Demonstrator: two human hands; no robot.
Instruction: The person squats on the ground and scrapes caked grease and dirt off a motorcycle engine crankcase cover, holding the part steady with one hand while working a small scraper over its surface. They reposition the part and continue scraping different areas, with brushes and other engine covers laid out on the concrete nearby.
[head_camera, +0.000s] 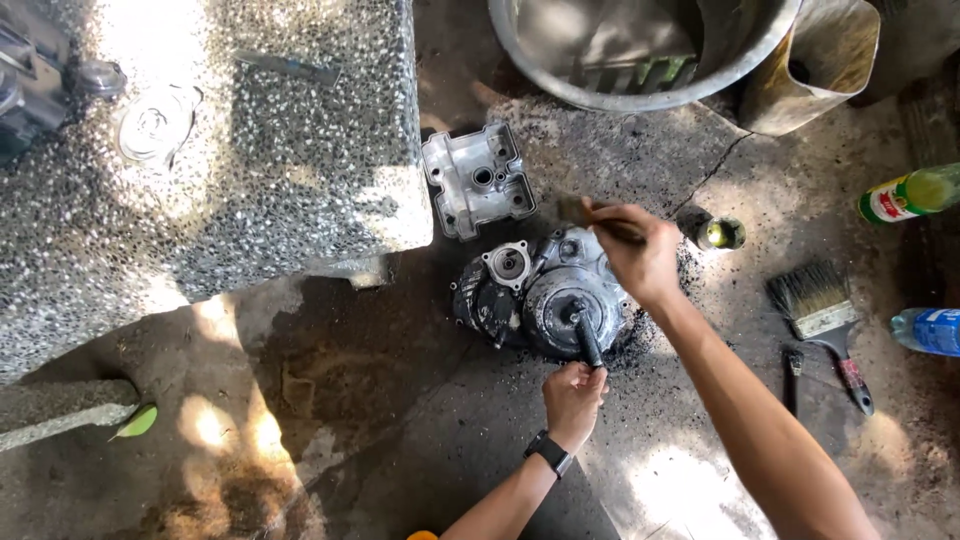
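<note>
Engine cover (540, 300), round, blackened with grime, lying on the concrete floor (380, 420) beside a speckled stone bench (250, 150). Left hand (573, 398): fingers closed around the dark shaft (586, 335) standing out of the cover. Right hand (640, 255): fingers gripping a small brush (585, 212) at the cover's upper edge. Silver valve cover (478, 180) just beyond. Wide paintbrush (822, 315), green bottle (910, 193) and blue bottle (928, 330) to the right; metal basin (640, 50) above.

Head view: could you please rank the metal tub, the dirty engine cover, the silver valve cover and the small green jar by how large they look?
1. metal tub, cut off by the frame
2. engine cover
3. valve cover
4. green jar
</note>
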